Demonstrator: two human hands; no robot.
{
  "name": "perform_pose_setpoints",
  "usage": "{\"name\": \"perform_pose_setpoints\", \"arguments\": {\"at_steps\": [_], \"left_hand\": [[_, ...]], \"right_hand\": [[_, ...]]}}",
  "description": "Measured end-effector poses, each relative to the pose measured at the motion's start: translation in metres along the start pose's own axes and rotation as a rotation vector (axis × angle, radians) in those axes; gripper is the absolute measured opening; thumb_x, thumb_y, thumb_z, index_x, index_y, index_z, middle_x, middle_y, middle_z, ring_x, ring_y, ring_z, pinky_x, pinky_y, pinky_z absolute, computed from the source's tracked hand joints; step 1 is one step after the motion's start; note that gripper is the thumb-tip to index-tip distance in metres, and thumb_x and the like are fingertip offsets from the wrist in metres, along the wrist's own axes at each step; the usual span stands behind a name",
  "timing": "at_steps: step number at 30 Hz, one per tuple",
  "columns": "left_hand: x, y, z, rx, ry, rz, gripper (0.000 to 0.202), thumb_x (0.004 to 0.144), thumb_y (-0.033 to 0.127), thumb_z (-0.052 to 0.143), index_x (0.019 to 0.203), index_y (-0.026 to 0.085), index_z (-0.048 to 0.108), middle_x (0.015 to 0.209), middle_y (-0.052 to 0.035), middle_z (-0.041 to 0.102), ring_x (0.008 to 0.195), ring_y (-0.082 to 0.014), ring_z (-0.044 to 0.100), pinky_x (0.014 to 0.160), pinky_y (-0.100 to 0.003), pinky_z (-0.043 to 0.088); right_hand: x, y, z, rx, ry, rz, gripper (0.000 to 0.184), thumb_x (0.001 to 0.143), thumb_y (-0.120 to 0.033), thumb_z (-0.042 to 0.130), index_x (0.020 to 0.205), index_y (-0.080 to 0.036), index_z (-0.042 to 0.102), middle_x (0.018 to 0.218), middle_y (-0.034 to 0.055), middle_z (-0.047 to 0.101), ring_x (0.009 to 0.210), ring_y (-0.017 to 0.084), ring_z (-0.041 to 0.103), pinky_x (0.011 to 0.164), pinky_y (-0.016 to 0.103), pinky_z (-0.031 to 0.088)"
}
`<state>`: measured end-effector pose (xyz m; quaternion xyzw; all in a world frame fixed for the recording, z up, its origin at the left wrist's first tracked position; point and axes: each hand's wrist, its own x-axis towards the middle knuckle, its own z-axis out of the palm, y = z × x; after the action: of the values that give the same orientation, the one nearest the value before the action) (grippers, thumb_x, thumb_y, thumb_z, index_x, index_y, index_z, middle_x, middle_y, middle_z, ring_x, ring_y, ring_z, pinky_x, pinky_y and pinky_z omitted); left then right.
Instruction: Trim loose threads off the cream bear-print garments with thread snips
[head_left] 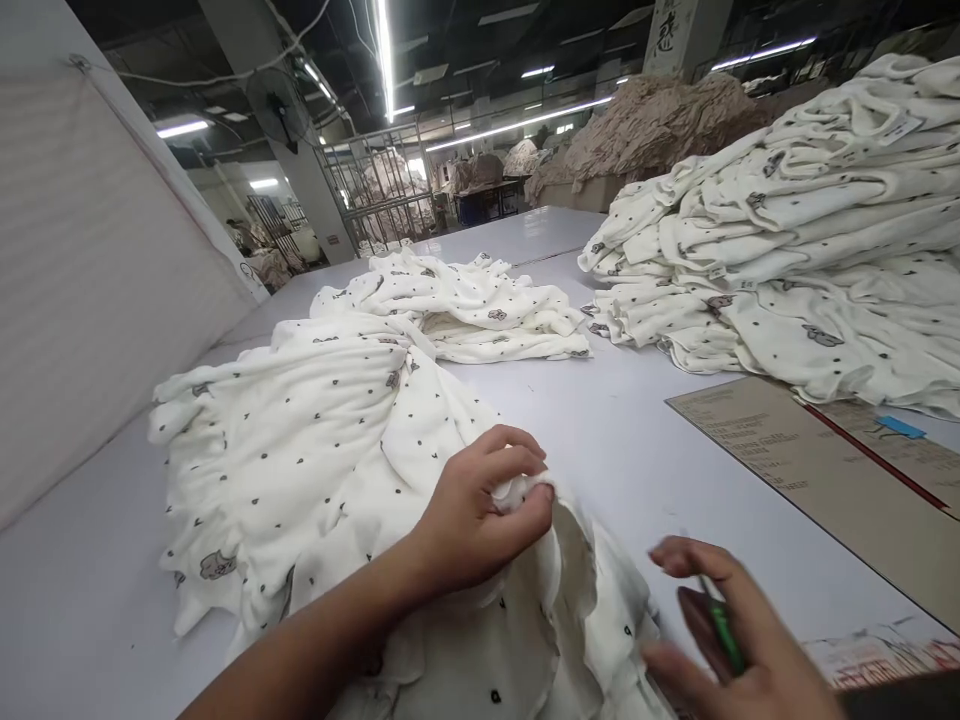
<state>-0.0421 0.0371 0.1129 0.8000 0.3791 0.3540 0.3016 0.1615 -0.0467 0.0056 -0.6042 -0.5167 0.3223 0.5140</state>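
Observation:
My left hand (487, 505) pinches a gathered edge of a white garment (300, 440) between thumb and fingers. The cloth is printed with small dark marks and grey animal figures, and spreads over the table to the left and below. To the right, my right hand (742, 630) is apart from the pinched edge, near the garment's right side. It is blurred by motion. In its palm lie small green-handled thread snips (724, 635); their blades are hard to make out.
A tall stack of similar white garments (787, 220) stands at the right. Another crumpled white garment (487, 310) lies farther back on the pale table (570, 420). Brown printed cardboard (810, 480) with a blue piece (900, 427) is at the right. A white cloth screen (112, 220) rises left.

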Motion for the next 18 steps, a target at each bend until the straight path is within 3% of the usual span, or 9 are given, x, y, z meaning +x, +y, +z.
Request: {"name": "perform_pose_setpoints", "arguments": {"at_steps": [1,3,6,8,10,13,16,18], "left_hand": [[0.000,0.001,-0.002,-0.046,0.047,0.016,0.009,0.078,0.013,0.052,0.072,0.015,0.057,0.098,-0.0048,0.057,0.082,-0.0143,0.057,0.076,-0.024,0.041],[-0.002,-0.002,-0.001,-0.130,0.090,0.033,0.009,0.076,0.012,0.052,0.069,0.015,0.056,0.101,-0.0055,0.055,0.089,-0.0164,0.055,0.080,-0.025,0.039],[-0.004,-0.018,0.003,-0.519,0.093,-0.208,0.016,0.076,0.023,0.057,0.063,0.016,0.050,0.080,-0.0025,0.053,0.081,-0.0169,0.053,0.074,-0.026,0.039],[-0.007,-0.028,0.006,-0.760,0.093,-0.452,0.025,0.077,0.032,0.057,0.061,0.018,0.044,0.062,0.0030,0.043,0.060,-0.0121,0.045,0.061,-0.024,0.037],[-0.011,-0.034,0.009,-0.853,0.098,-0.598,0.027,0.078,0.036,0.054,0.063,0.018,0.041,0.056,0.0054,0.037,0.052,-0.0093,0.036,0.054,-0.022,0.033],[-0.020,-0.036,0.012,-0.901,0.019,-0.668,0.026,0.074,0.038,0.060,0.070,0.015,0.050,0.061,0.0027,0.047,0.056,-0.0097,0.042,0.056,-0.021,0.035],[-0.026,-0.034,0.015,-0.929,-0.079,-0.708,0.032,0.065,0.035,0.074,0.078,0.010,0.059,0.067,-0.0020,0.057,0.060,-0.0114,0.050,0.060,-0.022,0.039],[-0.028,-0.031,0.016,-0.946,-0.084,-0.708,0.034,0.064,0.034,0.077,0.081,0.009,0.061,0.073,-0.0043,0.061,0.064,-0.0124,0.054,0.063,-0.023,0.041]], "right_hand": [[-0.002,-0.006,0.011,0.013,-0.034,-0.041,0.049,0.061,-0.043,0.076,0.103,-0.029,0.054,0.103,0.0006,0.059,0.098,0.019,0.060,0.080,0.017,0.049],[-0.005,-0.020,0.028,0.070,-0.154,-0.055,0.035,0.071,-0.041,0.070,0.101,-0.029,0.056,0.098,-0.0004,0.059,0.094,0.017,0.060,0.079,0.016,0.048],[-0.004,-0.035,0.039,0.186,-0.229,0.062,0.017,0.084,-0.043,0.056,0.092,-0.028,0.059,0.088,-0.0013,0.064,0.081,0.014,0.060,0.072,0.015,0.047],[-0.001,-0.040,0.040,0.287,-0.198,0.181,0.023,0.085,-0.047,0.053,0.093,-0.026,0.059,0.090,0.0009,0.067,0.080,0.016,0.062,0.070,0.018,0.049],[0.003,-0.042,0.040,0.377,-0.170,0.283,0.029,0.085,-0.050,0.049,0.095,-0.025,0.058,0.091,0.0038,0.068,0.080,0.019,0.064,0.067,0.023,0.052],[0.005,-0.040,0.042,0.383,-0.135,0.338,0.030,0.085,-0.052,0.048,0.092,-0.024,0.057,0.085,0.0036,0.067,0.076,0.019,0.063,0.062,0.022,0.051],[0.002,-0.037,0.042,0.254,-0.052,0.309,0.031,0.078,-0.053,0.059,0.095,-0.027,0.055,0.095,0.0001,0.062,0.079,0.013,0.058,0.059,0.012,0.046],[-0.003,-0.037,0.041,0.132,-0.005,0.158,0.031,0.077,-0.050,0.062,0.098,-0.029,0.054,0.099,-0.0016,0.059,0.082,0.012,0.057,0.060,0.010,0.045]]}}
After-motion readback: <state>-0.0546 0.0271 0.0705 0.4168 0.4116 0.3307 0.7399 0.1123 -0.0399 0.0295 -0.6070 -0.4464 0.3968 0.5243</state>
